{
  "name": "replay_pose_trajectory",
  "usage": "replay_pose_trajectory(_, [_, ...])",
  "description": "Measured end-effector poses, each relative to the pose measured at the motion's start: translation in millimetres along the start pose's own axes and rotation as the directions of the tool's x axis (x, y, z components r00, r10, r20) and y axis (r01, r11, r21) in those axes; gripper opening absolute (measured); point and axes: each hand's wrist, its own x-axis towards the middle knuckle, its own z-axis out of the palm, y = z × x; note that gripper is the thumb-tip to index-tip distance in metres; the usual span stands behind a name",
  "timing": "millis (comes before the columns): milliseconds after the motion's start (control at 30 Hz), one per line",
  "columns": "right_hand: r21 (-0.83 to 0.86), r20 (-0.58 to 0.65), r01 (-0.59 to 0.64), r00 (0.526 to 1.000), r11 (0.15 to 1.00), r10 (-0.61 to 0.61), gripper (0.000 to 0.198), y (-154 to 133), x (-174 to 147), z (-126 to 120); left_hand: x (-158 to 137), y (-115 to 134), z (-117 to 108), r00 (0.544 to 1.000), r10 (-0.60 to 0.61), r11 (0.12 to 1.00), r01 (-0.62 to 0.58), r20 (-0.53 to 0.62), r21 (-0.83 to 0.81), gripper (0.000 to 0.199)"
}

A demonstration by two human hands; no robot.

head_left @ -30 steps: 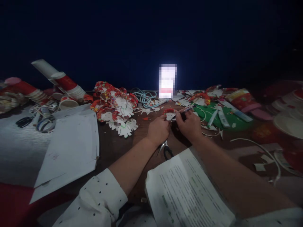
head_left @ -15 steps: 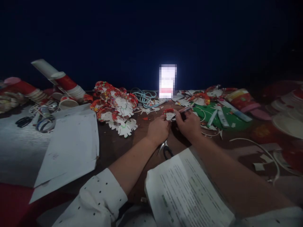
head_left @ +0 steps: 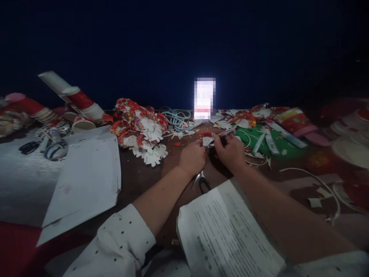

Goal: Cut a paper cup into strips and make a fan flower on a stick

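My left hand point(head_left: 192, 157) is closed on a small white paper cut-out with a red rim point(head_left: 206, 139), above the middle of the table. Between the fingers of my right hand point(head_left: 231, 152) is a dark pen point(head_left: 227, 132), its lower end pointing at the cut-out. Whether the tip touches the paper is too small to tell. Below the hands lies a pair of scissors point(head_left: 204, 185) with black handles. An open-faced printed book point(head_left: 227, 231) rests near my body, under my right forearm.
Red-and-white paper cut-outs point(head_left: 141, 130) are piled to the left. Stacked paper cups point(head_left: 83, 104) lie behind a white sheet point(head_left: 86, 177). A lit, blurred screen point(head_left: 204, 99) stands at the back, beside a pale blue cord point(head_left: 177, 119). Tubes point(head_left: 271, 144) lie on a green sheet point(head_left: 291, 151).
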Motion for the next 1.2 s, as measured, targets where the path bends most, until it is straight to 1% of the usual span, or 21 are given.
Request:
replay_pose_trajectory(167, [-0.017,-0.01,-0.013,1.0,1.0,0.013,0.029,-0.6,-0.3,0.1,0.0,0.3,0.0,1.0,-0.005,1.0,0.005,0.004,0.004,0.036])
replay_pose_trajectory(433, [-0.009,-0.024,0.024,0.999,1.0,-0.024,0.029,1.4,-0.3,1.5,-0.1,0.9,-1.6,1.0,-0.013,1.0,0.013,0.013,-0.004,0.037])
replay_pose_trajectory(600, [0.008,-0.041,0.009,0.999,1.0,-0.009,0.028,0.6,-0.6,1.0,-0.6,1.4,-2.0,1.0,-0.014,1.0,0.014,0.003,-0.006,0.037])
replay_pose_trajectory(867, [-0.009,0.027,-0.004,1.0,1.0,0.005,0.027,-0.8,-0.4,-1.2,0.0,1.1,-1.6,1.0,-0.003,1.0,0.003,-0.006,0.007,0.036])
replay_pose_trajectory(1200, [-0.027,0.02,-0.009,1.0,1.0,0.009,0.03,-1.7,-0.2,-1.0,0.0,1.3,-2.0,1.0,0.002,1.0,-0.002,0.006,0.006,0.038])
